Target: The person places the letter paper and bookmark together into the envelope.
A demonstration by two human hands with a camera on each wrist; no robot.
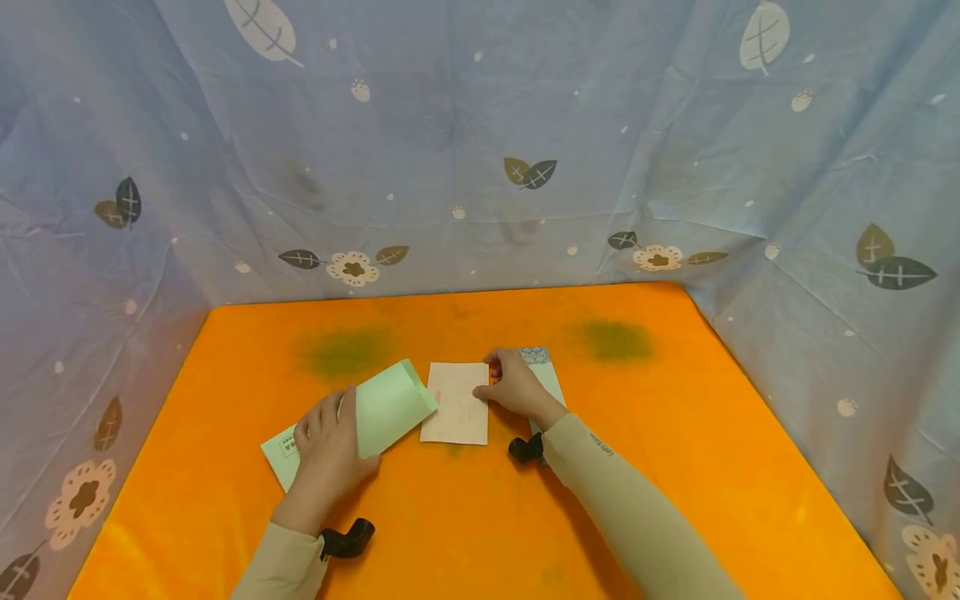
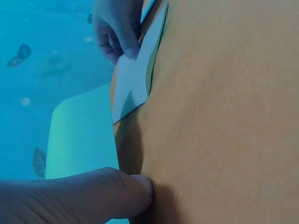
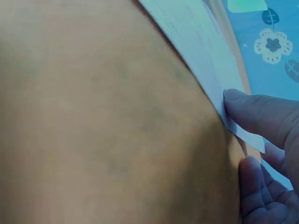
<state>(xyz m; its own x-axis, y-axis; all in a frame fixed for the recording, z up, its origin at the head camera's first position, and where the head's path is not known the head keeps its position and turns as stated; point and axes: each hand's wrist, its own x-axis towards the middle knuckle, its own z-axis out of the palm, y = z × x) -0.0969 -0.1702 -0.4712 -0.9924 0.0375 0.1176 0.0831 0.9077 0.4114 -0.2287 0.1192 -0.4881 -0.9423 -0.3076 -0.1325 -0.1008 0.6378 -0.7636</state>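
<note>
My left hand [image 1: 327, 446] grips a light green paper envelope [image 1: 390, 408] from above and holds it at a slant. Its thumb [image 2: 126, 191] lies along the lower edge in the left wrist view. To the envelope's right is a pale, off-white rectangular paper [image 1: 454, 408], flat on the orange cloth. My right hand [image 1: 520, 387] pinches this paper's right edge, thumb on top, as the right wrist view shows at close range. A greenish paper strip with a blue patterned end [image 1: 535, 357] lies partly hidden beneath that hand and wrist.
An orange cloth [image 1: 675, 467] with dark greenish patches covers the table. Blue-grey curtains [image 1: 450, 125] printed with leaves and flowers hang at the back and both sides. Black camera mounts [image 1: 348, 539] stick out from both wrists.
</note>
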